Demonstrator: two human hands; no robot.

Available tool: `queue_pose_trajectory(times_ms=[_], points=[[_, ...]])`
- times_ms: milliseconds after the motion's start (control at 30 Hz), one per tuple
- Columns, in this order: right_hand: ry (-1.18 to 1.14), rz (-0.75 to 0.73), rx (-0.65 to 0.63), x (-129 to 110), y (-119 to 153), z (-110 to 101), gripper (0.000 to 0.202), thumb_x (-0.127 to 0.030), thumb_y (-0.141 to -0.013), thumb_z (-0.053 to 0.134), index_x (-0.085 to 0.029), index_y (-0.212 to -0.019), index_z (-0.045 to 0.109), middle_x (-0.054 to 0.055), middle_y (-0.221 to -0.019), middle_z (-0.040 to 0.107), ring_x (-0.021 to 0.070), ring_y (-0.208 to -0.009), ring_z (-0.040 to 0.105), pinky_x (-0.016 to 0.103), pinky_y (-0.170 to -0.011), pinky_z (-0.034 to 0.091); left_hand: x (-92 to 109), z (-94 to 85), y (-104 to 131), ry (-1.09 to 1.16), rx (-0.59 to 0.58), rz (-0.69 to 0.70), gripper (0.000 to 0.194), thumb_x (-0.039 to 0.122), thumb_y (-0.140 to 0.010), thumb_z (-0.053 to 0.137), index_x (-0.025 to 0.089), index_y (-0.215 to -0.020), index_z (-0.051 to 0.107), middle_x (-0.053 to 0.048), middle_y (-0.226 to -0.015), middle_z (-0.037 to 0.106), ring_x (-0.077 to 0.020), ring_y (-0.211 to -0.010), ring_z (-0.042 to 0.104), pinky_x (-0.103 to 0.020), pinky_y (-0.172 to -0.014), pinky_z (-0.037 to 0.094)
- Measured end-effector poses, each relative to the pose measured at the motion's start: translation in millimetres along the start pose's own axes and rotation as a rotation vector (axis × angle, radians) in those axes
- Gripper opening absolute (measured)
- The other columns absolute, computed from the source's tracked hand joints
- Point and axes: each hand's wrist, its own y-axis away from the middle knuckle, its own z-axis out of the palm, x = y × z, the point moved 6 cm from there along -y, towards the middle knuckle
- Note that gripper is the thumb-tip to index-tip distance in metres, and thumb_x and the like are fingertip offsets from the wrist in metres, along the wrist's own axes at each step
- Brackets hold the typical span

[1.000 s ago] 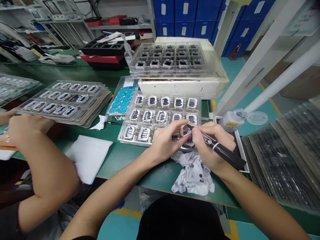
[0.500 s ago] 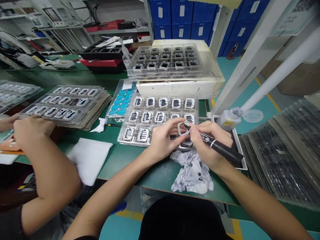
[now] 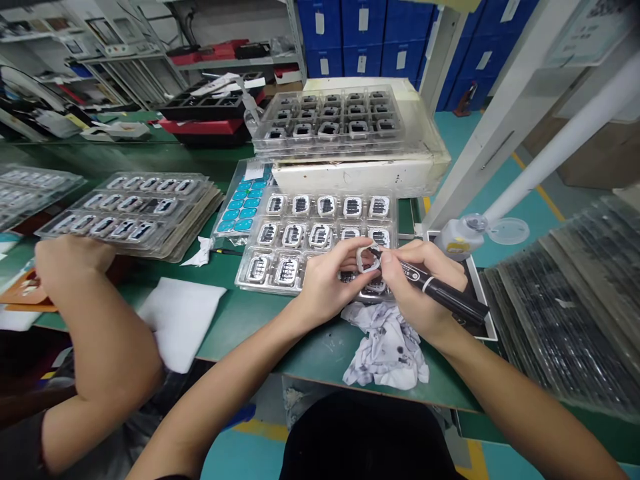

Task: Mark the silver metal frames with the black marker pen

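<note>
Between the thumb and fingers of my left hand is a small white, rounded-square frame, tilted up above a clear tray. My right hand grips a black marker pen like a writing tool, its tip at the frame's upper right edge. Whether the tip touches the frame I cannot tell. Under both hands lies the clear plastic tray with rows of similar white frames with dark middles, partly hidden by my fingers. A crumpled, ink-stained white cloth rests on the green table below my hands.
A co-worker's arm is at the left, near more filled trays. Behind my tray stands a white foam box bearing another tray. A plastic bottle and stacked trays are at the right. A folded white cloth lies left.
My hands hold almost the same pose, with the frame and marker shifted only slightly. At the left, the co-worker's far hand has gone from beside the tray.
</note>
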Motion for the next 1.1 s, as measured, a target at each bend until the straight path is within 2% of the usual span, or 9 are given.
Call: queue_pose_trajectory(times_ms=[267, 467, 667, 1100], points=[[0.004, -0.002, 0.005, 1.9, -0.5, -0.1, 0.013, -0.012, -0.102, 0.075, -0.019, -0.094, 0.067, -0.001, -0.091, 0.072, 0.0142, -0.078, 0.07, 0.028, -0.071, 0.056, 0.9, 1.2, 1.5, -0.01, -0.018, 0.013, 0.047, 0.013, -0.098, 0.081, 0.014, -0.14, 0.061, -0.008, -0.122, 0.079, -0.014, -0.106, 0.082, -0.016, -0.101, 0.067], [0.009, -0.01, -0.026, -1.3, -2.3, -0.4, 0.012, -0.011, -0.103, 0.074, -0.019, -0.097, 0.067, -0.002, -0.091, 0.071, 0.0134, -0.078, 0.068, 0.028, -0.071, 0.054, 3.0, 0.5, 2.8, -0.108, -0.007, 0.023, 0.043, 0.016, -0.101, 0.078, 0.014, -0.14, 0.061, -0.009, -0.126, 0.078, -0.0139, -0.104, 0.082, -0.02, -0.102, 0.068], [0.014, -0.008, -0.012, 0.2, -2.4, -1.0, 0.012, -0.012, -0.103, 0.074, -0.02, -0.098, 0.068, -0.002, -0.091, 0.07, 0.0141, -0.078, 0.069, 0.029, -0.071, 0.055, 5.6, 0.6, 4.0, -0.223, -0.002, 0.047, 0.038, 0.022, -0.104, 0.074, 0.014, -0.139, 0.062, -0.009, -0.12, 0.079, -0.0139, -0.099, 0.082, -0.02, -0.097, 0.07], [0.024, -0.006, -0.025, -2.6, -2.8, 0.9, 0.013, -0.011, -0.104, 0.073, -0.019, -0.095, 0.067, -0.001, -0.091, 0.071, 0.0139, -0.077, 0.069, 0.028, -0.069, 0.054, 1.9, -0.4, 4.1, -0.213, -0.001, 0.033, 0.038, 0.021, -0.103, 0.075, 0.014, -0.139, 0.064, -0.006, -0.11, 0.081, -0.0138, -0.094, 0.082, -0.02, -0.092, 0.07]])
